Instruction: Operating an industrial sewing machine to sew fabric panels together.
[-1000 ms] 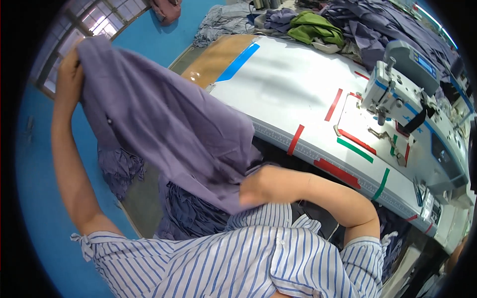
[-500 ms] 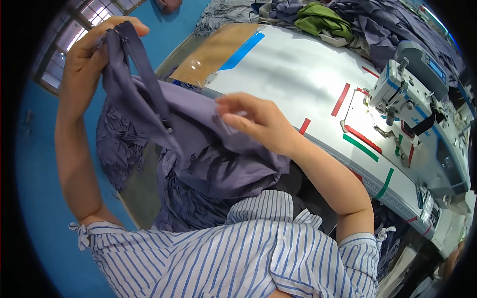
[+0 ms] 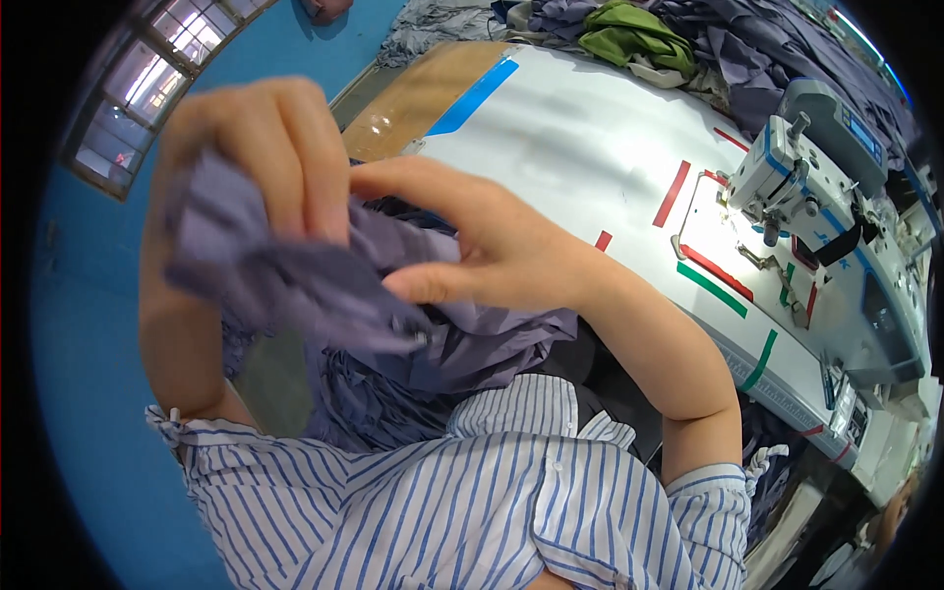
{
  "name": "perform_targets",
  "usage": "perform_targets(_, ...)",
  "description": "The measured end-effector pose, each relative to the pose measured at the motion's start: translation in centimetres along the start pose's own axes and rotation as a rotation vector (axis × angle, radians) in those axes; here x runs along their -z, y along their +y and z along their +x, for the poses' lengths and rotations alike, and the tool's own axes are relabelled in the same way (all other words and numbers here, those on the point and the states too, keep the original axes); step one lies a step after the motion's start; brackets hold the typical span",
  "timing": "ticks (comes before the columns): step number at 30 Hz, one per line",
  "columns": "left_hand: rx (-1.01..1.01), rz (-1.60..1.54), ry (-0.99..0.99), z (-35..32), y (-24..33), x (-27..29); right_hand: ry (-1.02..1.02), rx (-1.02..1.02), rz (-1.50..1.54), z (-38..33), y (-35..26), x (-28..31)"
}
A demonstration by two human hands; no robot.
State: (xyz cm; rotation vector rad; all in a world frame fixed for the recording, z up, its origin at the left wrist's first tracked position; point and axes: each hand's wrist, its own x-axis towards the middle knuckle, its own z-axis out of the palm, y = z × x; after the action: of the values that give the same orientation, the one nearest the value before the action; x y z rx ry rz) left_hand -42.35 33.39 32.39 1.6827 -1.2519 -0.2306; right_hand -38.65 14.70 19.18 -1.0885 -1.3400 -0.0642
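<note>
Bunched purple-grey cloth (image 3: 324, 285) hangs in front of me, blurred by motion. My left hand (image 3: 265, 157) is closed over its upper part, fingers bent down into the folds. A darker strip (image 3: 329, 270) runs along the cloth, and a small shiny piece (image 3: 421, 337) shows near its lower end. My right hand (image 3: 501, 236) is just to the right, thumb and fingers spread around the cloth's edge; its fingertips are partly behind my left hand. More of the cloth drops toward my lap over a gathered dark purple pile (image 3: 379, 403).
On the right, a sewing machine (image 3: 787, 187) stands on a white table (image 3: 580, 128) marked with red, green and blue tape. Purple cloth (image 3: 737, 49) and a green piece (image 3: 634, 34) are heaped along its far side. A blue wall (image 3: 88, 295) with a barred window (image 3: 147, 84) rises at left.
My left hand has come down and inward, turning over, and the raised cloth is now bunched beneath it. My right hand has moved slightly left, close to the left hand.
</note>
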Motion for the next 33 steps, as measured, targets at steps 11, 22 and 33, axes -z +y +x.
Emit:
perform_targets(11,-0.13,0.066,-0.346,0.5,0.9,-3.0,-0.413,-0.277,0.615,2.7,-1.5,1.1)
perform_targets(22,0.125,0.147,-0.472,-3.0,5.2,0.1,-0.497,-0.457,0.307,0.6,-2.5,1.5)
perform_targets(33,0.013,-0.003,-0.418,-2.8,3.0,-1.3,-0.827,-0.395,0.157,0.9,0.0,-1.3)
